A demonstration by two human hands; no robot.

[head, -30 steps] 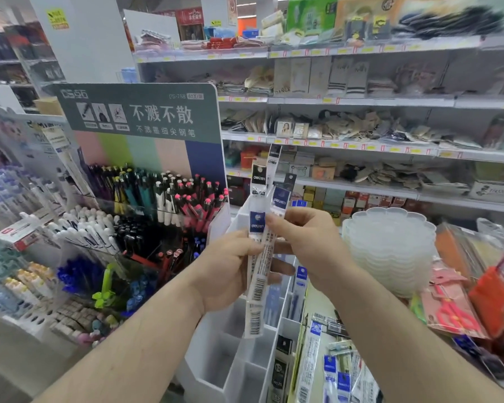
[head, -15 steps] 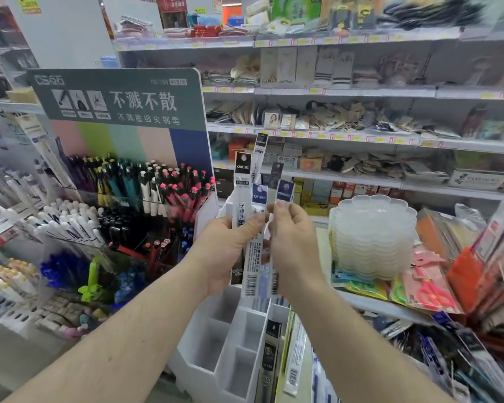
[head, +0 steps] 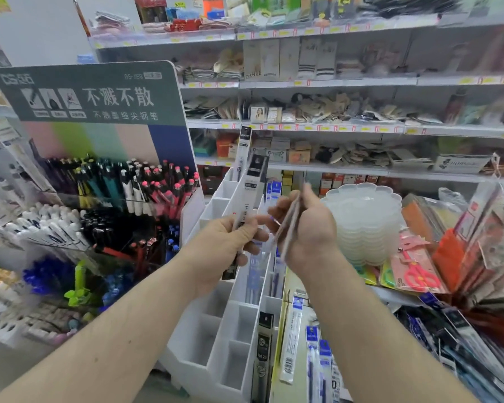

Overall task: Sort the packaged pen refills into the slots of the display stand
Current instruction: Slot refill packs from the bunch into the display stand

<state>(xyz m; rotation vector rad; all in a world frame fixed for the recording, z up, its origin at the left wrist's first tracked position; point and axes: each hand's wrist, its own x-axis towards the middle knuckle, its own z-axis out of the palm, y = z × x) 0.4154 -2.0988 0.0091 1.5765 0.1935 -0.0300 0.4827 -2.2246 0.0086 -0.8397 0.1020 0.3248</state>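
While the white stand (head: 216, 338) sits below, upright refill packs (head: 249, 181) are gripped by the left hand (head: 227, 242); tilted packs (head: 288, 225) are pinched by the right hand (head: 306, 231).

A stationery shop: long shelves (head: 326, 128) with yellow price tags (head: 344, 128) carry packaged goods, and a pen display (head: 122, 187) under a printed sign (head: 93, 94) stands beside them.

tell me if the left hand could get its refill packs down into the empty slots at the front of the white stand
Probably yes. The left hand grips the refill packs right above the white stand, whose front slots look open and empty, with nothing between; the right hand is off to the side.
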